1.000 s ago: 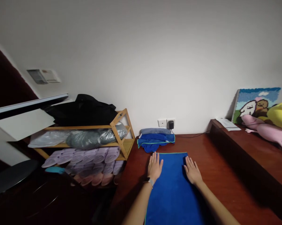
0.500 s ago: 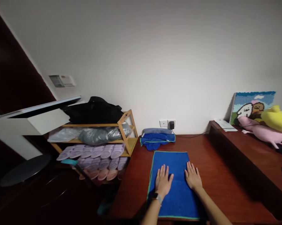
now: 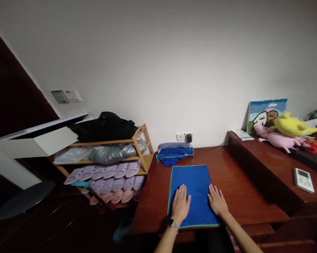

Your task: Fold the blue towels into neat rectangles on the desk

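Note:
A blue towel with green edging lies flat on the reddish-brown wooden table, its near edge close to the table's front. On the towel's left part rests my left hand, palm down with fingers stretched out; a watch is on that wrist. My right hand lies flat across the towel's right edge, fingers extended. Neither hand grips anything. Behind the towel, folded blue cloths are piled against the wall, with a greyish roll on top at the back.
Left of the table stands a wooden rack with purple slippers and a black bag. A raised ledge on the right bears plush toys, a picture and a white calculator-like device. A charger plugs into the wall.
The view has shifted, bringing the table's front edge and more of the right ledge into sight. Both hands stay flat on the towel, now nearer its front edge.

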Demonstrator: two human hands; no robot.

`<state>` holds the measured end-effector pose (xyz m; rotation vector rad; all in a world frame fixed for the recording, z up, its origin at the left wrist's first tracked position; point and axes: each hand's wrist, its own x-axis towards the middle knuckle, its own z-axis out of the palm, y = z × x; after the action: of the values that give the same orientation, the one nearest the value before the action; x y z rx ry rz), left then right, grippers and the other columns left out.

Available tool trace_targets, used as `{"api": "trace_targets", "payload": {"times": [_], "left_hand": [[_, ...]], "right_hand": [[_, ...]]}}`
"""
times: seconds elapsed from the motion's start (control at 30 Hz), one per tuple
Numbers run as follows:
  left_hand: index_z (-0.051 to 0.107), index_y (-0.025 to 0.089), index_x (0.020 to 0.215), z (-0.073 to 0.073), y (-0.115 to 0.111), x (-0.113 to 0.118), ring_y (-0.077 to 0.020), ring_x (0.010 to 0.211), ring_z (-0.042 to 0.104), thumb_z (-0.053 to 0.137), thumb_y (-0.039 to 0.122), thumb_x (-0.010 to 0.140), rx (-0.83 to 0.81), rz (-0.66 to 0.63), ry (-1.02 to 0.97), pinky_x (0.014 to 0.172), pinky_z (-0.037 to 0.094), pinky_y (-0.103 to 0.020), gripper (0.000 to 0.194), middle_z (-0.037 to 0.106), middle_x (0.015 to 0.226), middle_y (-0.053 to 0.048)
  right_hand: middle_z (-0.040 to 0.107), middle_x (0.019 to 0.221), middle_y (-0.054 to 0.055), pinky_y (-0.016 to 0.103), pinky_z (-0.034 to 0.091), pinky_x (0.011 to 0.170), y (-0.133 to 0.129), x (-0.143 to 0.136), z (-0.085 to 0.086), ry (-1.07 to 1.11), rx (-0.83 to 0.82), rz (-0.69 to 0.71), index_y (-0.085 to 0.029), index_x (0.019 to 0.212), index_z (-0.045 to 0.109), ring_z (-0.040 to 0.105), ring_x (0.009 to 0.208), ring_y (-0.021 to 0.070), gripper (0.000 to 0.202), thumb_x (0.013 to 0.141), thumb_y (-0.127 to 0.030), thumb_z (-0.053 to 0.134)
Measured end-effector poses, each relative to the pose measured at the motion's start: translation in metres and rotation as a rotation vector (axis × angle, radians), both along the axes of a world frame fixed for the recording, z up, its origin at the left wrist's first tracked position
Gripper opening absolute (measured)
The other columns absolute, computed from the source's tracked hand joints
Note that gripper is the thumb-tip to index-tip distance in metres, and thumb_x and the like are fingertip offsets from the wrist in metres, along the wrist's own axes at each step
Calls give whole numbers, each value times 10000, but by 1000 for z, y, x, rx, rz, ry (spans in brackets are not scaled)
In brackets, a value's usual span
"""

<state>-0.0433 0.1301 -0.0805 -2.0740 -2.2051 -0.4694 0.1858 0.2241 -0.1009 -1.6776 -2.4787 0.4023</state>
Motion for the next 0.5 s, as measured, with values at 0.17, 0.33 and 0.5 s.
{"api": "trace_targets", "payload": {"times": [0.17, 0.33, 0.5], "left_hand": [[285, 221, 1624, 0, 31, 81, -212, 1557, 249, 203, 490, 1074, -94, -205, -59, 1283, 251, -447, 617, 316, 1674, -56], [310, 225, 1614, -7, 19, 70, -231, 1554, 254, 187, 545, 1065, -105, -147, -106, 1279, 243, -482, 648, 312, 1673, -67], [315, 177, 1610, -13, -34, -8, -266, 1556, 244, 197, 617, 1044, -153, 78, -10, 1270, 250, -496, 727, 258, 1681, -96]], "right_hand": [[196, 1702, 23, 445, 80, 1286, -5, 1, -1, -48, 18, 25, -163, 1634, 229, 128, 1583, 221, 671, 1021, -431, 175], [190, 1707, 20, 449, 79, 1285, -3, 0, -1, -41, 20, 12, -191, 1639, 210, 126, 1583, 220, 673, 1027, -467, 167], [173, 1711, 25, 440, 57, 1285, -3, -2, 2, -19, 10, -3, -172, 1642, 172, 118, 1586, 222, 745, 1016, -575, 175]]}}
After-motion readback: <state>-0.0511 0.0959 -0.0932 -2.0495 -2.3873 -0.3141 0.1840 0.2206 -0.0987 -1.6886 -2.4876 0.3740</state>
